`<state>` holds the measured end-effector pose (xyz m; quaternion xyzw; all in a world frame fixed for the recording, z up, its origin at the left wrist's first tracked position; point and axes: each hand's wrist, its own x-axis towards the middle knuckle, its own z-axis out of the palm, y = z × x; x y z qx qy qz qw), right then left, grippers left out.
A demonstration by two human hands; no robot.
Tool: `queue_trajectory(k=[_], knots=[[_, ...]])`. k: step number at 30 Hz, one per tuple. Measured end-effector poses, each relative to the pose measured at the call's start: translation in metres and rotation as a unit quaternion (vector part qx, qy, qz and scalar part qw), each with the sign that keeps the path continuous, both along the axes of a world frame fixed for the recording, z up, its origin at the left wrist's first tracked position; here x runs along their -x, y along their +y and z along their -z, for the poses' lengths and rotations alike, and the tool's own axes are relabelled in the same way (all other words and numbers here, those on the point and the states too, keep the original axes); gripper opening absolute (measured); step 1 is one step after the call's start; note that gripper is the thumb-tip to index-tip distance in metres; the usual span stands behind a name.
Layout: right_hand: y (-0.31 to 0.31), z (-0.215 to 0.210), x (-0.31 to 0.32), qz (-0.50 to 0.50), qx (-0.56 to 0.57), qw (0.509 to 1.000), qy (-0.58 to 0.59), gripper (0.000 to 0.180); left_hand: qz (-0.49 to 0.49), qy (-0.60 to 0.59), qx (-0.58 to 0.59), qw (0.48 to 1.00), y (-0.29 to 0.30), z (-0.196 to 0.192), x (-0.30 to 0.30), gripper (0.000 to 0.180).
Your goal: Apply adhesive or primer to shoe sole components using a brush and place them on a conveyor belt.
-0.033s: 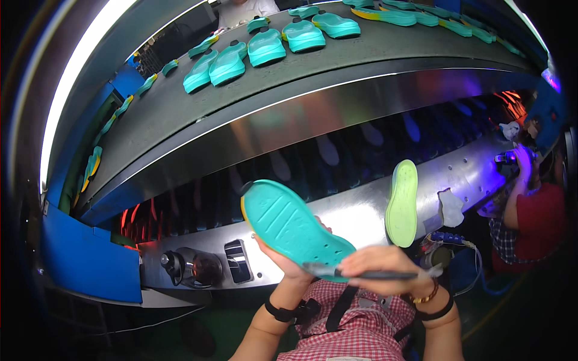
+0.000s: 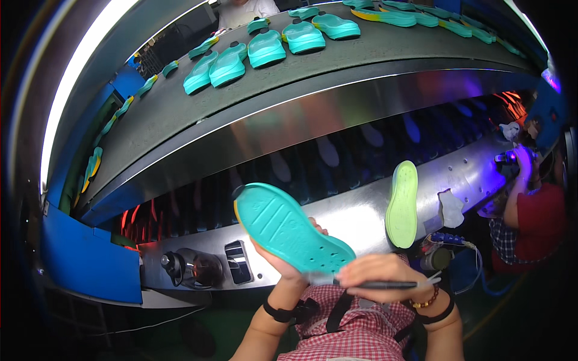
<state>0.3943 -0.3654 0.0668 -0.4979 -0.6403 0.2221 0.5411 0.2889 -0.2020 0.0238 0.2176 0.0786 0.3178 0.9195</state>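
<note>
A teal shoe sole (image 2: 283, 225) with a yellow edge and a black tab at its far end is tilted in front of me. My left hand (image 2: 278, 262) grips it from beneath, with fingertips showing past its right edge. My right hand (image 2: 378, 274) is closed round the black handle of a brush (image 2: 382, 284). Its pale, blurred bristles are by the sole's near edge; whether they touch it I cannot tell. On the metal ledge to the right lies a yellow-green sole (image 2: 402, 207).
Several teal soles (image 2: 267, 47) stand on the dark conveyor belt (image 2: 337, 66) beyond. On the ledge (image 2: 367, 219) are a dark bottle (image 2: 198, 268), a phone (image 2: 238, 262) and a white cloth (image 2: 450, 209). At right, a person in red (image 2: 542, 222) holds a device lit purple.
The teal sole has shifted slightly left in my left hand's grip. My right hand and the brush have moved a little down and left along its near edge.
</note>
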Motion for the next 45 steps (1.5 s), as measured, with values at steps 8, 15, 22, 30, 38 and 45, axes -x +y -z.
queue_trajectory(k=[8,15,22,30,38,45], knots=[[-0.004,0.004,-0.007,0.000,0.037,0.998,0.045,0.021,-0.113,0.035,-0.079,0.990,0.010,-0.015,-0.003,0.094],[-0.008,0.023,-0.011,0.037,0.042,0.962,0.266,0.021,-0.023,-0.011,-0.035,0.999,0.006,-0.024,-0.003,0.088],[-0.008,0.004,0.002,0.024,0.128,0.933,0.336,0.022,0.163,0.021,-0.065,0.984,-0.010,0.014,0.016,0.071],[-0.009,-0.004,-0.023,-0.065,0.103,0.987,0.109,0.022,0.311,0.086,-0.068,0.944,0.011,-0.001,0.014,0.056],[-0.014,-0.012,-0.053,-0.176,0.096,0.980,0.021,0.024,0.463,0.258,-0.214,0.820,0.012,-0.032,0.004,0.056],[-0.019,-0.011,-0.060,-0.164,0.117,0.978,0.050,0.029,0.451,0.291,-0.155,0.829,0.027,-0.037,0.018,0.056]])
